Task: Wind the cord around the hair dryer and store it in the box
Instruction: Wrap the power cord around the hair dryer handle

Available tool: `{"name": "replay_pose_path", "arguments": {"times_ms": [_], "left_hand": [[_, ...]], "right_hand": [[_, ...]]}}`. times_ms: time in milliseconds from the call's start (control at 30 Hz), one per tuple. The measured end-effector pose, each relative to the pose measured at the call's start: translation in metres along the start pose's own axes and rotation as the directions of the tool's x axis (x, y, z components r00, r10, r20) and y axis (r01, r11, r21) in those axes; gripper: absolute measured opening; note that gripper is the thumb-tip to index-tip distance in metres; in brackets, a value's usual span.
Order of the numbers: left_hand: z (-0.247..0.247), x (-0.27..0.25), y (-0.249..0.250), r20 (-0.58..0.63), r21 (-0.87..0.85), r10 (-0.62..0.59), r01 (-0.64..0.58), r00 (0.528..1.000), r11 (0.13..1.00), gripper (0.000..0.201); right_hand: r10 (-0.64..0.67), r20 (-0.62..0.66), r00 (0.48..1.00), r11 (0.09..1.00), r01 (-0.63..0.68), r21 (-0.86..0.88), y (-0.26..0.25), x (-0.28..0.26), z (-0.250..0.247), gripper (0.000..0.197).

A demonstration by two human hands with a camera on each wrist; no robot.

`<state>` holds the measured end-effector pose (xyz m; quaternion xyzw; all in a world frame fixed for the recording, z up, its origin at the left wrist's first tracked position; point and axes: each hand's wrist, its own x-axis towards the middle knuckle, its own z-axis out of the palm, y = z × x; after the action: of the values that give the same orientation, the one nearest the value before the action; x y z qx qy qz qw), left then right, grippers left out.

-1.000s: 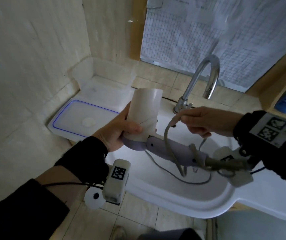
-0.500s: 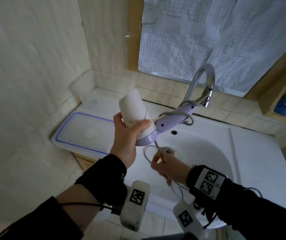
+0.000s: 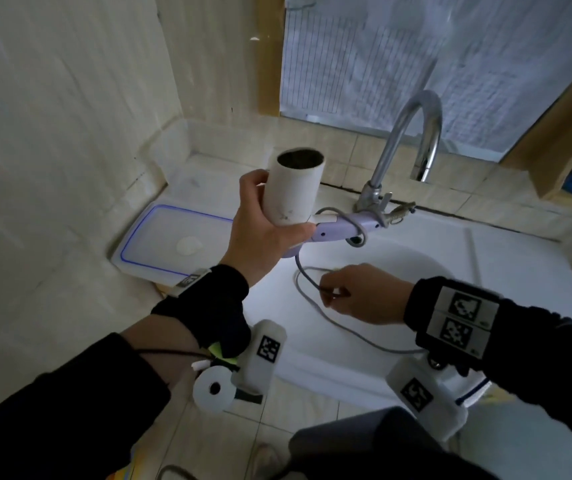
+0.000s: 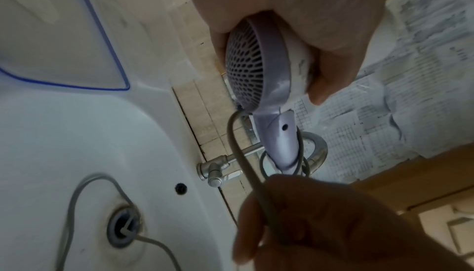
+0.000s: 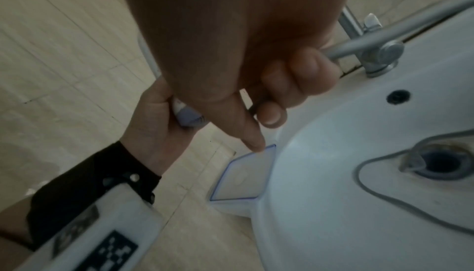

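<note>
The left hand (image 3: 260, 233) is wrapped around the white cylindrical barrel of the white-and-lilac plastic hair dryer (image 3: 293, 195), thumb across the front and fingers curled behind, holding it above the near-left part of the white ceramic basin (image 3: 399, 341) with the dark nozzle opening turned upward. From this grip the folded lilac handle (image 3: 340, 228) sticks out to the right, level, with a couple of turns of the thin grey cord (image 3: 303, 289) already looped around it. In the left wrist view the perforated lilac rear grille (image 4: 243, 62) faces the camera just below the palm. Below and to the right of the grip, the right hand (image 3: 364, 294) pinches the cord between thumb and curled fingers; from the pinch the cord arcs up to the base of the dryer and trails the other way down into the basin, past the drain (image 5: 436, 164). Left of the grip lies a translucent white plastic box with a blue-edged lid (image 3: 173, 244), shut, on the ledge by the tiled wall. Behind the handle rises a chrome gooseneck tap (image 3: 412, 133).
</note>
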<state>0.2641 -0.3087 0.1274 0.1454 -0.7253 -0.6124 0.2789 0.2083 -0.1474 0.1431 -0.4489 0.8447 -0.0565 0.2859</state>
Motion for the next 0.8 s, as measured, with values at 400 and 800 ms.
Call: {"name": "replay_pose_path", "arguments": {"times_ms": [400, 800], "left_hand": [[-0.007, -0.019, 0.0, 0.311, 0.218, 0.015, -0.086, 0.95, 0.972, 0.073], [-0.014, -0.013, 0.005, 0.562, 0.133, -0.128, 0.063, 0.818, 0.989, 0.075]], "right_hand": [[0.004, -0.068, 0.998, 0.99, -0.014, -0.14, 0.007, -0.011, -0.045, 0.019], [0.006, 0.017, 1.0, 0.994, -0.007, 0.111, 0.029, -0.018, -0.068, 0.009]]}}
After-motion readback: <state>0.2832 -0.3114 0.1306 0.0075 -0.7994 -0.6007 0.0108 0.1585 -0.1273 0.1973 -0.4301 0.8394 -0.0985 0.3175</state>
